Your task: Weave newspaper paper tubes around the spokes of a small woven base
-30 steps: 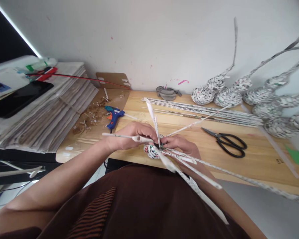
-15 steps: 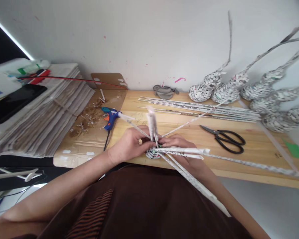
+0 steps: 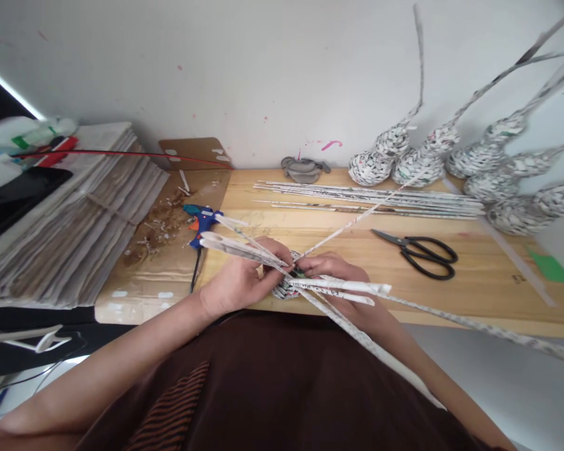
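Observation:
Both hands meet at the near edge of the wooden table (image 3: 310,228) around a small woven piece of rolled newspaper (image 3: 286,289). My left hand (image 3: 237,279) is closed on the piece, its fingers pinching paper tubes (image 3: 235,245) that fan out to the upper left. My right hand (image 3: 341,275) is closed on the piece from the right, with other tubes (image 3: 343,287) running across it to the right and down over my lap. One thin tube (image 3: 357,219) slants up toward the back right.
Black scissors (image 3: 420,252) lie right of the hands. Loose paper tubes (image 3: 371,199) lie along the back. Several woven gourd shapes (image 3: 451,163) stand at the back right. A blue glue gun (image 3: 200,219) rests on cardboard at the left, beside a tall paper stack (image 3: 70,213).
The tubes that stood upright between the hands have swung down to the left. The long tubes on the right have dropped lower. Both hands stay on the woven piece.

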`<state>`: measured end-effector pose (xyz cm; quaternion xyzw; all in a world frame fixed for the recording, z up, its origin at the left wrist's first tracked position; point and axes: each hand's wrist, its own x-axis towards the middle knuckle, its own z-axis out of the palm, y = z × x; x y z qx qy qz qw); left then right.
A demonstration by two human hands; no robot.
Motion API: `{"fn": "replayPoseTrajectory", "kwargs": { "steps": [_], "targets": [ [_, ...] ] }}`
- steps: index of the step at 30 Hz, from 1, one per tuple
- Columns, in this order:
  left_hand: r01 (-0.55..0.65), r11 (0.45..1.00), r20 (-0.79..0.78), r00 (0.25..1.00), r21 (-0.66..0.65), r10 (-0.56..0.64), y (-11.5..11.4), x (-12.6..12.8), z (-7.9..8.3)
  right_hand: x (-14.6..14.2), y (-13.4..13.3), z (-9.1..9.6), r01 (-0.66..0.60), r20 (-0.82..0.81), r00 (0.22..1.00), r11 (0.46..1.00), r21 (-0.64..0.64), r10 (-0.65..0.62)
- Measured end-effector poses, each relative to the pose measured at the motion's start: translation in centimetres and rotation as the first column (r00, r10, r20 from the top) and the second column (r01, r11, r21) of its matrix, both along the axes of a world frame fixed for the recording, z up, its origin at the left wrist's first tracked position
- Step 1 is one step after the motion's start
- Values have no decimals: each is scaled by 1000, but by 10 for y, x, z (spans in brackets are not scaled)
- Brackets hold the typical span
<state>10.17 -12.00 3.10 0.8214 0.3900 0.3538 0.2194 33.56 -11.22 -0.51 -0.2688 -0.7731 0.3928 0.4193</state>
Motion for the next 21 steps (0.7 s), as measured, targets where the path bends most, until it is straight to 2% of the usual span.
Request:
{"fn": "replayPoseTrajectory", "kwargs": {
  "steps": [3,7,11,14,17,21],
  "targets": [
    [50,999,-13,999,-9,-51,4,0,3,1,0,1,-23,12,1000,1000,-1,23],
    [34,998,-62,997,-59,-38,9,2,5,2,-2,-2,-17,9,1000,999,-43,18],
    [-4,999,-113,994,-50,-2,8,4,6,-2,-6,-13,109,-29,993,990,-91,-112],
    [-18,999,-91,996,-46,13,4,5,5,-7,-9,-23,196,-75,971,939,-284,-225],
    [-21,997,-55,998,-78,17,1,4,5,-13,-10,-28,163,-138,956,860,-484,-259],
    [-57,982,37,997,-181,65,0,6,4,-14,-10,-24,176,-117,950,808,-562,-288]
  ]
}}
